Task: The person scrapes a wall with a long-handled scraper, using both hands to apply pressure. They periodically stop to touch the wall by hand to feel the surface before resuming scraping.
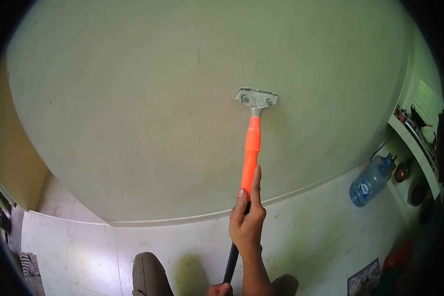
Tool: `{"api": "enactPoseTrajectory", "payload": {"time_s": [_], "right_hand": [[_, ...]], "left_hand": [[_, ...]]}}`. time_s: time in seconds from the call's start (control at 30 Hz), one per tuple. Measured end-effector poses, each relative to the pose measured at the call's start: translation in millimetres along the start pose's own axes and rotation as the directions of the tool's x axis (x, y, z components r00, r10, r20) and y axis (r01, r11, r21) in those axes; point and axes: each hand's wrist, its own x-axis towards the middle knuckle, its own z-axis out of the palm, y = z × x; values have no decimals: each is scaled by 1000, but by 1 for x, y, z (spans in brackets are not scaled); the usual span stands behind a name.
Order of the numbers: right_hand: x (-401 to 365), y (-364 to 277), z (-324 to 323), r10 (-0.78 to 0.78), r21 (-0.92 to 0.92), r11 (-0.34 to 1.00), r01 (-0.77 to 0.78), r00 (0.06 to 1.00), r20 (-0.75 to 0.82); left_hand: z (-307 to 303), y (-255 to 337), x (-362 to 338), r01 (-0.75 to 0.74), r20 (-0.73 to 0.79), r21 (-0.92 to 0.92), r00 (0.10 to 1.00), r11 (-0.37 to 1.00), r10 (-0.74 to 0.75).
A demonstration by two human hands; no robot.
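A long-handled scraper (252, 143) with a grey metal head, an orange sleeve and a black lower shaft reaches up to the pale wall (133, 123). Its head (256, 98) appears to rest against the wall's surface. My right hand (247, 224) is wrapped round the handle where orange meets black, the forefinger stretched along the orange part and the thumb on the left side. Lower down, at the bottom edge of the view, my left hand (220, 290) grips the black shaft; only part of it shows.
White tiled floor (177, 251) runs along the wall's base. A blue water bottle (371, 181) stands on the right, beside a counter (414, 148) holding kitchen items. A striped cloth (31, 274) lies at the lower left. My knee (150, 274) shows below.
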Motion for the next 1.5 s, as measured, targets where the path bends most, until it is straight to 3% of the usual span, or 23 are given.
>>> {"api": "enactPoseTrajectory", "payload": {"time_s": [0.07,0.1,0.27,0.37,0.47,0.57,0.67,0.77,0.93,1.0,1.13,1.17,1.23,1.3,1.4,1.47,1.5], "right_hand": [[16,-20,-9,-6,-26,1000,6,1000,-19],[27,-33,-16,115,-29,993,-114,993,36],[36,-42,-17,50,-84,995,-48,999,19],[35,-47,-22,61,-115,992,-59,998,20],[36,-51,-23,32,-106,994,-30,999,17],[40,-48,-20,-25,-77,997,25,1000,4],[57,-53,-23,-12,-100,995,14,1000,15],[33,-37,-26,16,-119,993,-12,999,34],[2,3,-26,157,50,986,-158,987,13],[15,13,-29,103,-4,995,-104,994,-40],[64,-36,-59,314,-6,950,-314,949,-14],[67,-51,-64,386,7,922,-386,922,16],[57,-55,-66,353,12,936,-353,936,12],[54,-33,-57,167,7,986,-167,985,-37],[61,-38,-60,229,45,973,-227,973,-37],[67,-52,-68,313,55,948,-312,950,1],[61,-47,-64,269,12,963,-269,963,-21]], "left_hand": [[9,32,-5,15,-31,13,999,1000,-15],[7,27,-6,6,-17,19,1000,1000,-6],[11,27,-10,-1,-4,13,1000,1000,1],[13,69,1,61,94,-65,994,996,-55],[18,28,-12,37,62,-80,998,996,-32],[16,55,-4,66,47,-35,997,997,-64],[16,60,15,7,86,-17,996,1000,-5],[14,29,-1,32,56,1,998,999,-32],[2,18,-8,86,24,59,996,995,-87],[6,30,1,68,79,68,994,995,-73],[33,100,11,58,226,20,972,998,-61],[35,89,3,58,265,-25,963,998,-49],[31,87,-19,136,313,-54,943,989,-112],[29,86,-24,166,302,-57,943,984,-142],[37,95,7,-14,266,-39,964,999,24],[39,91,2,1,278,-53,961,999,14],[37,82,-10,29,280,-62,960,998,-11]]}}
